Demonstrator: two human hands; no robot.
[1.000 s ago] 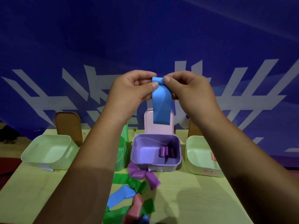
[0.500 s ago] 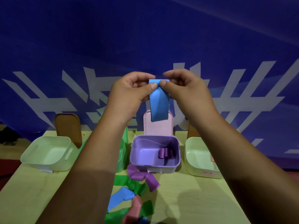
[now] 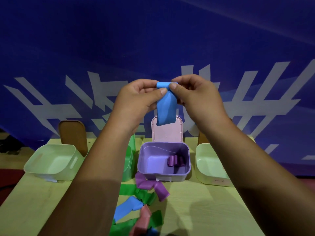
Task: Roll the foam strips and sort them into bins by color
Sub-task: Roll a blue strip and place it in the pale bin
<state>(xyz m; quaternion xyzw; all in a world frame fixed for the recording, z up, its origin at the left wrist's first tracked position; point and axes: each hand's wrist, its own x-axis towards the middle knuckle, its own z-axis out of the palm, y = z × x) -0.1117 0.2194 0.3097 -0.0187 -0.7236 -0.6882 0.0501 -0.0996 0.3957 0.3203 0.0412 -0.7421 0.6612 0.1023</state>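
Colleague: Where is the blue foam strip [image 3: 166,108] seen?

Observer: It is held up in the air, at 12 o'clock from the purple bin [image 3: 163,176]. Its upper end is curled over into the beginning of a roll. The rest hangs down loose, and in the view the lower edge overlaps the pink lid [image 3: 167,133].

Colleague: How is it gripped?

Observer: The curled end is pinched narrowly from both sides. The left hand [image 3: 138,101] is placed at 9 o'clock of it and the right hand [image 3: 197,99] at 3 o'clock, each with the thumb tip pressed on the foam.

Colleague: And what is seen on the table [image 3: 204,210]?

Observer: Some small purple rolls [image 3: 175,161] are lying inside the purple bin, towards its 3 o'clock side. The pink lid is standing upright just behind this bin. A pale green bin [image 3: 49,174] is placed at 9 o'clock, well apart, with a brown lid [image 3: 73,137] upright behind it. A second pale green bin [image 3: 213,182] is placed at 3 o'clock, near. A green bin [image 3: 128,162] is mostly hidden by the left forearm. At 6 o'clock, unrolled strips are heaped: a purple strip [image 3: 150,184] just beside the bin front, then green strips [image 3: 146,196], a blue strip [image 3: 127,208] and a pink strip [image 3: 143,220].
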